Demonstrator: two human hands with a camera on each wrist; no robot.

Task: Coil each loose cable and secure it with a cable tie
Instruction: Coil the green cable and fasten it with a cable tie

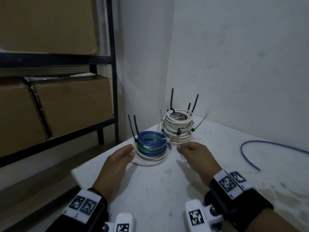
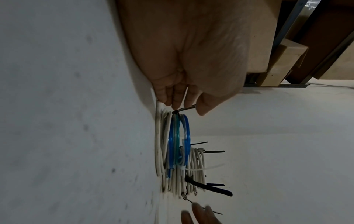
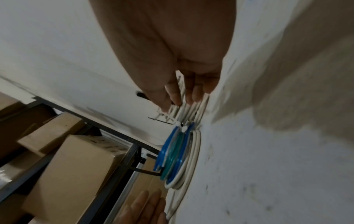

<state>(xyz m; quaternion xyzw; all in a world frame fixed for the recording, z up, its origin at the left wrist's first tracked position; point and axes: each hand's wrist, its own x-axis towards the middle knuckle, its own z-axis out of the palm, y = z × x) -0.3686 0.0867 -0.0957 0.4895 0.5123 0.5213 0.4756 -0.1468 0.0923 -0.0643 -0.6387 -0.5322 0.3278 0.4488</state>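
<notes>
While spread over the dusty white surface (image 1: 150, 190), left hand (image 1: 117, 162) with straight fingers touching the near stack of blue, green and white cable coils (image 1: 151, 147), right hand (image 1: 194, 158) loosely open beside it, holding nothing. Just behind, taller stack of white cable coils (image 1: 177, 127) bristling with black cable ties (image 1: 171, 99). Farther right, well apart, loose blue cable (image 1: 247, 153); at left, dark metal shelf (image 1: 113, 67) with brown cardboard boxes (image 1: 71, 104).

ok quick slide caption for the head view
Both hands, left and right, beside two stacks of tied cable coils; a blue cable lies loose.
</notes>
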